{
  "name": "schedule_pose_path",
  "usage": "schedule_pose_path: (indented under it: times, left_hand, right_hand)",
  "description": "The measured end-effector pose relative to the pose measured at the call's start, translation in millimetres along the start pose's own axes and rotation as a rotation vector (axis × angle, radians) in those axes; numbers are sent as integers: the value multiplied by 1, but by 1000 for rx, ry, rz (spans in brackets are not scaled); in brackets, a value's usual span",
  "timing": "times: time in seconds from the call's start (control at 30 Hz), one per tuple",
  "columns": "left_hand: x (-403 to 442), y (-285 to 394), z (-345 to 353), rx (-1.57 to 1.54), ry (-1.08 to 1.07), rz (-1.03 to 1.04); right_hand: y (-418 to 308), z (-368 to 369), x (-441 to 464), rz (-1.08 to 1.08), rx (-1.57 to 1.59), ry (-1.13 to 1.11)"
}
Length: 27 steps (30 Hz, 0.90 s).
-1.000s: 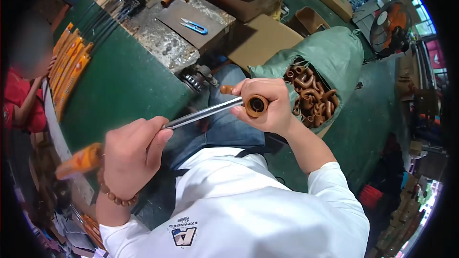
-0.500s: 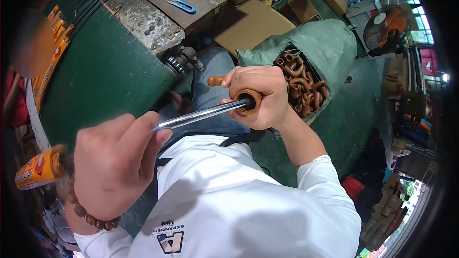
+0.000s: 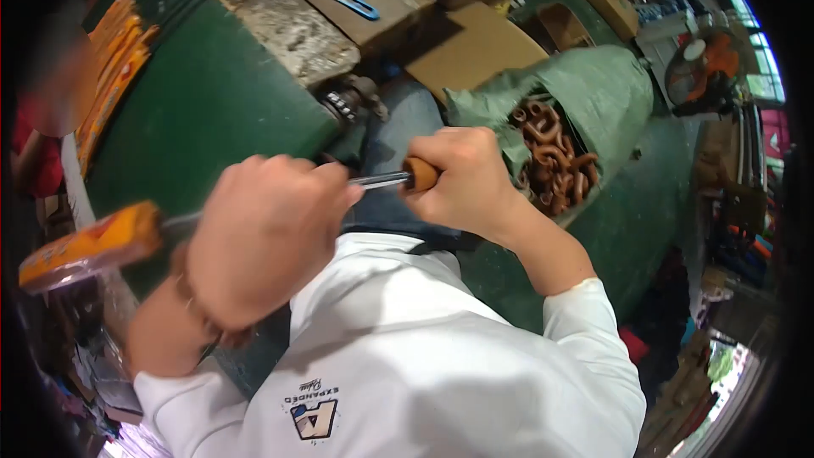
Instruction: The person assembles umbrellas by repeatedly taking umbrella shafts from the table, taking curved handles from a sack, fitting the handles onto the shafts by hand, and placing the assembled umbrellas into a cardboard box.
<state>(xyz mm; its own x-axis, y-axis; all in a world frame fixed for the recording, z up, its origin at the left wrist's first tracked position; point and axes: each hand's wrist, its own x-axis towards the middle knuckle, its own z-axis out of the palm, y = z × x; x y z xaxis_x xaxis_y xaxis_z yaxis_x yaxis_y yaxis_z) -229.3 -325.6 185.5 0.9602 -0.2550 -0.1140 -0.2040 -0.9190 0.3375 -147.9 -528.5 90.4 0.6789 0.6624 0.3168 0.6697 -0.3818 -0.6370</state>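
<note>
My left hand (image 3: 267, 242) is closed round a shiny metal rod (image 3: 381, 179), seen from the back of the hand. Behind that fist the rod seems to run on to an orange-yellow wrapped block (image 3: 93, 246) at the left. My right hand (image 3: 462, 178) grips a brown tube (image 3: 421, 175), with its open end facing left. The rod's tip is inside that end, and a short stretch of rod shows between my hands. The rest of the tube is hidden by my right fingers.
A green sack (image 3: 598, 85) full of brown curved tubes (image 3: 555, 161) lies beyond my right hand. Blue thread snips (image 3: 356, 4) rest on a worn bench. Flattened cardboard (image 3: 475, 47) lies beside it. A fan (image 3: 704, 72) stands at the right, and a blurred person (image 3: 51, 85) is far left.
My left hand has moved right and up towards my right hand. Less rod shows between them, so it sits deeper in the tube. The tube's open end has turned away from view.
</note>
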Motion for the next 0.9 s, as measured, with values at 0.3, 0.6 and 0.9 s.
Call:
schedule_pose_path:
  times: [0.3,0.6,0.9]
  left_hand:
    - [-6,-80,51,304,605,119]
    - [-16,-76,99,343,393,-94]
    - [12,-33,77,-20,223,133]
  right_hand:
    - [43,-4,-9,146,-62,-66]
    - [-18,63,16,44,-9,-88]
    - [0,75,10,88,153,-216]
